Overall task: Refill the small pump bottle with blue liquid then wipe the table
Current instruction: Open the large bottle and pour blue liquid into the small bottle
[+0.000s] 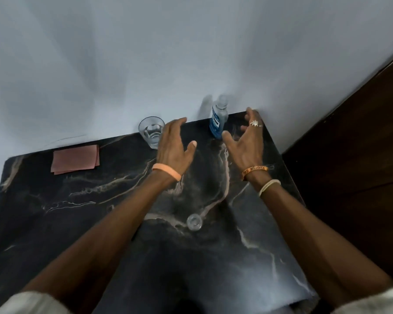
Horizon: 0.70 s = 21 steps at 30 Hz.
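Blue bottle [217, 123], one only, stands upright at the far edge of a black marble table [77, 211], close to the pale wall [145, 53]; its cap is clear and blurred. A person reaches over the table with two bare hands. The left hand [175, 141] hovers open with fingers spread, holding nothing, just beside the one empty glass [152, 131] at the far edge. The right hand [247, 139] is also open and empty, fingers loosely bent, just right of the bottle; whether its thumb touches the bottle cannot be told. One small clear container [194, 221], seen from above, sits mid-table between the forearms. One folded pink cloth [75, 159] lies far left, well apart. The left wrist wears one band, the right wrist two, and the right hand one ring.
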Available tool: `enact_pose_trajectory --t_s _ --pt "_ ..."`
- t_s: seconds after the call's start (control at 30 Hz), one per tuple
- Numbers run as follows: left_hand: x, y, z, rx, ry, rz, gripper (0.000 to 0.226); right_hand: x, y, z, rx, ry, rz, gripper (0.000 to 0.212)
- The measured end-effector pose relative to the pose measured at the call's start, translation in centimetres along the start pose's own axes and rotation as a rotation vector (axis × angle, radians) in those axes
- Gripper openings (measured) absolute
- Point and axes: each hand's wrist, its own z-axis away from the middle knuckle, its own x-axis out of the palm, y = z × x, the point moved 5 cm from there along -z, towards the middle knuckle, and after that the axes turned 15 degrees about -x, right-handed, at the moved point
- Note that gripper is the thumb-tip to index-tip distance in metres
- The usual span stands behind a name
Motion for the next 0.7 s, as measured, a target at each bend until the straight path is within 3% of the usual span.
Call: enact_pose_trajectory --t_s 0.17,0.27,0.43,0.6,0.7 --pt "7.2 1.0 -4.1 -0.207 -0.228 -0.038 0.061 2.5 5.3 -3.6 0.073 -0.221 0.074 0.099" --pt "9.8 0.7 -6.2 -0.411 -0.277 0.093 0.063 4.9 6.1 -4.4 0.06 -0.333 0.034 0.099" --pt "12.0 0.5 -8.4 -0.642 -0.273 0.391 0.056 7.8 6.5 -6.5 0.045 -0.375 -0.094 0.087" --pt "12.3 2.4 -7.5 -0.612 -0.282 0.476 0.033 6.8 7.0 -7.0 0.018 -0.29 -0.182 0.054" --pt "12.7 4.5 -5.1 -0.562 -0.286 0.52 0.036 4.1 7.1 -5.3 -0.02 -0.214 -0.195 0.051"
